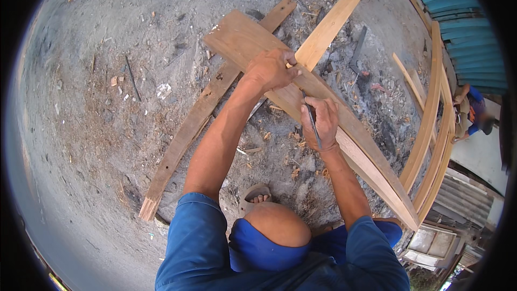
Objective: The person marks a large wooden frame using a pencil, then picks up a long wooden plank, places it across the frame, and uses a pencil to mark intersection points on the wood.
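A long brown wooden plank (242,37) lies slantwise in front of me, running from upper middle to lower right. My left hand (272,69) is closed over it, fingertips curled at its far edge, where a pale wooden board (336,19) meets it. What lies under those fingers is partly hidden. Closer to me, my right hand (321,121) grips a thin dark pencil-like tool (313,125), its upper tip against the plank. Under the plank, a weathered timber (188,121) with dark holes crosses the other way.
A dark angled metal piece (357,51) lies on the rubble beyond the plank. Several long timbers (428,113) lean at the right, near a teal corrugated sheet (458,37). Another person (474,109) is at the far right. My sandalled foot (256,195) is close below the plank.
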`<action>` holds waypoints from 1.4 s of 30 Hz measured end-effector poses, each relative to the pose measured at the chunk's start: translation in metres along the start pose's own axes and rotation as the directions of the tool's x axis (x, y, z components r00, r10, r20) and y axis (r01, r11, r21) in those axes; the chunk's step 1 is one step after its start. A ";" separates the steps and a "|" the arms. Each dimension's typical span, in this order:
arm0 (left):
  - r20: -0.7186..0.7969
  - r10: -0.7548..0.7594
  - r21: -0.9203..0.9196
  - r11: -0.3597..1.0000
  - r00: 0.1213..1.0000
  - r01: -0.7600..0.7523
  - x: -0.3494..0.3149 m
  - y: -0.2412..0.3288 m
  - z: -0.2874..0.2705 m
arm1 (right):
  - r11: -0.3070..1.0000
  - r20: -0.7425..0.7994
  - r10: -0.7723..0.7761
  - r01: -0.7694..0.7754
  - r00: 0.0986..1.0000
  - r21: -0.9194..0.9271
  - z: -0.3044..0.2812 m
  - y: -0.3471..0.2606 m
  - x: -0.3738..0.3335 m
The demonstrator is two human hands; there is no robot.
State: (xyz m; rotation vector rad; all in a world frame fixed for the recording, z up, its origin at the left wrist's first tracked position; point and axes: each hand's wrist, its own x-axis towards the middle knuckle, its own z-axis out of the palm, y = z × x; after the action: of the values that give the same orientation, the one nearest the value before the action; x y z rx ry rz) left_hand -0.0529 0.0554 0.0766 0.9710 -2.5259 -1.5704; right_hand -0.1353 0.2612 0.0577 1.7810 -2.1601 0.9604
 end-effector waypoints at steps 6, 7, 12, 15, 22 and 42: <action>-0.019 0.020 0.026 0.999 1.000 -0.019 0.002 -0.004 0.002 | 1.000 0.003 0.003 -0.003 1.000 0.009 0.001 0.000 -0.001; -0.015 0.019 0.029 0.999 1.000 -0.019 0.002 -0.003 0.002 | 1.000 0.005 0.005 -0.005 1.000 0.006 0.001 0.001 -0.002; -0.057 0.053 0.051 0.997 0.997 -0.051 0.001 -0.005 0.004 | 1.000 -0.003 -0.023 0.023 1.000 -0.014 0.003 0.002 -0.001; -0.048 0.042 0.041 0.998 0.998 -0.040 0.002 -0.005 0.004 | 0.999 0.012 -0.041 0.042 0.999 -0.034 0.002 0.001 0.001; -0.027 0.028 0.026 0.999 0.999 -0.027 0.002 -0.005 0.002 | 0.999 0.027 -0.037 0.037 0.999 -0.028 0.002 0.001 0.000; -0.038 0.047 0.012 0.999 0.998 -0.047 0.002 -0.007 0.004 | 0.999 0.025 -0.040 0.041 0.999 -0.025 0.003 0.003 -0.001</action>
State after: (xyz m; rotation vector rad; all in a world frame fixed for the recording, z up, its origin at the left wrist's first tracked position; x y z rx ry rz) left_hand -0.0526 0.0553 0.0684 0.9266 -2.5147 -1.5126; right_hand -0.1372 0.2608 0.0534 1.8268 -2.1325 0.9025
